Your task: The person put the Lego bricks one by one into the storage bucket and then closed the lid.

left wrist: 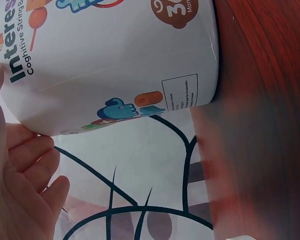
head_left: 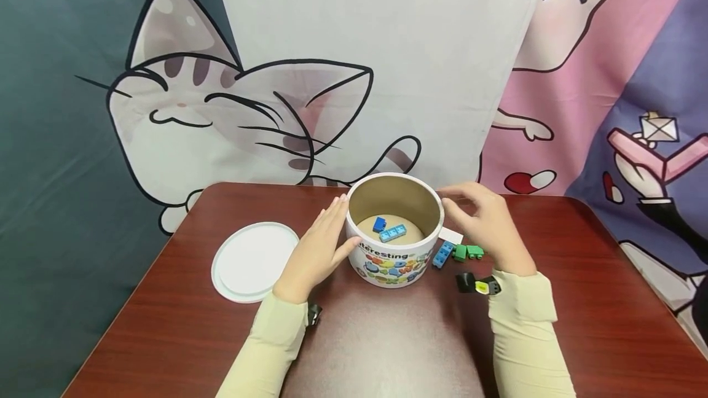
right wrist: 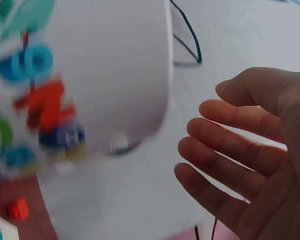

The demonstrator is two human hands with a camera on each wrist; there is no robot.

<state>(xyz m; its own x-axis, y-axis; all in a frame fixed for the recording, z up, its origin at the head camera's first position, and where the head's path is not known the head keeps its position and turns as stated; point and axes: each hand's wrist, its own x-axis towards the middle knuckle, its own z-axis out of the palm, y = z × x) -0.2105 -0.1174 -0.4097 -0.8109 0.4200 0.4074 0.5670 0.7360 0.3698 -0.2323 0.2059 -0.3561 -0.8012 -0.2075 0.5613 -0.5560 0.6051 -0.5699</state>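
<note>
A white round tub (head_left: pixel 389 266) with colourful printed letters and pictures stands lidless on the table. Inside it lie a dark blue block (head_left: pixel 379 224) and a light blue block (head_left: pixel 393 233). My left hand (head_left: pixel 318 250) lies with straight fingers along the tub's left side, its thumb at the front; the left wrist view shows the fingertips touching the wall near the rim. By the right rim is my right hand (head_left: pixel 487 223), fingers loosely bent. The right wrist view shows this hand (right wrist: pixel 245 150) holding nothing, with a gap between it and the tub.
A white round lid (head_left: pixel 255 261) lies on the table, left of the tub. To its right are a blue block (head_left: pixel 443 254), green blocks (head_left: pixel 467 252) and a white piece (head_left: pixel 450 236). A small orange-red piece (right wrist: pixel 18 207) shows in the right wrist view. Cartoon curtains hang behind the table.
</note>
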